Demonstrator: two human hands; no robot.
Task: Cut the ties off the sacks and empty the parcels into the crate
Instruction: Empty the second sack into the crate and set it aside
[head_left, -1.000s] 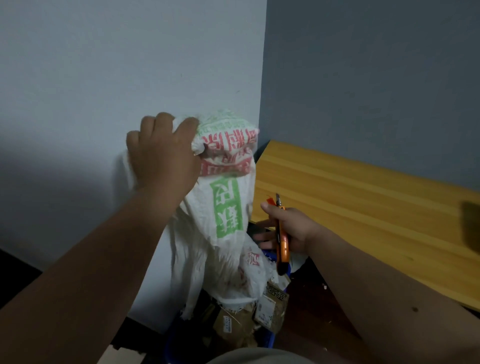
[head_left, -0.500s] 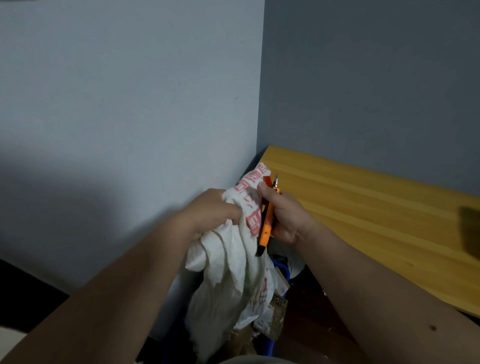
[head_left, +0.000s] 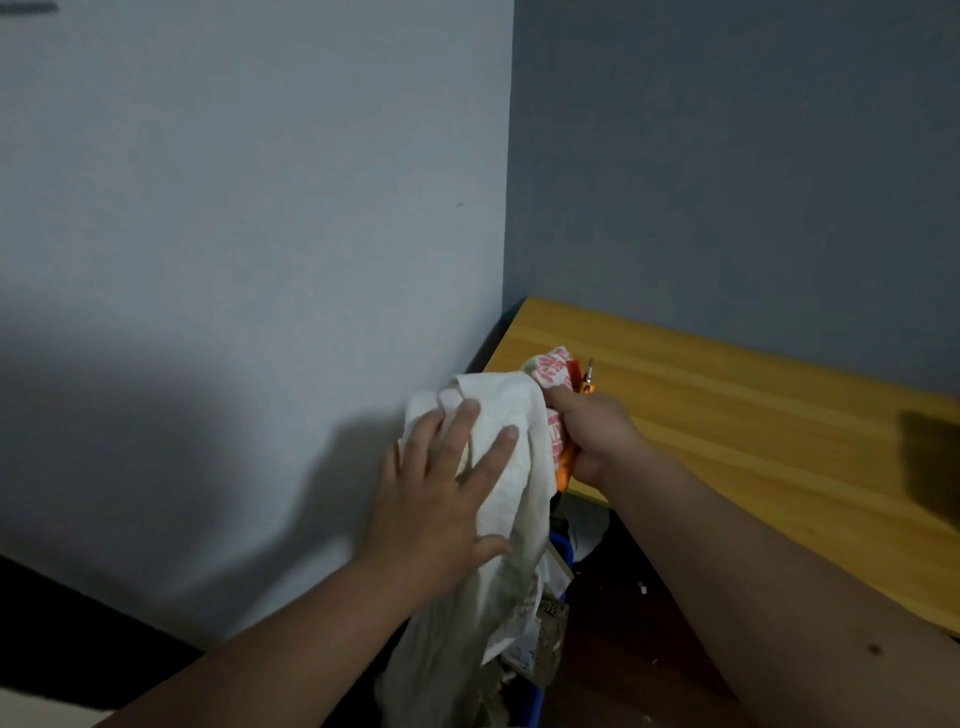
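A crumpled white woven sack (head_left: 511, 415) with red print hangs limp from chest height down to the blue crate (head_left: 530, 699) on the floor. My right hand (head_left: 592, 434) is closed around the sack's top edge together with an orange utility knife (head_left: 584, 387), blade tip pointing up. My left hand (head_left: 441, 499) lies flat on the sack's side with fingers spread, pressing the cloth. Brown paper parcels (head_left: 545, 631) show in the crate under the sack's lower end.
A yellow wooden tabletop (head_left: 753, 426) runs along the right, its near corner just behind my right hand. Pale walls meet in a corner behind the sack. Dark reddish floor (head_left: 634, 654) lies between crate and table.
The sack was held high by my left hand, then came down and bunched. My right hand took hold of its top with the knife; my left hand let go and opened flat on it.
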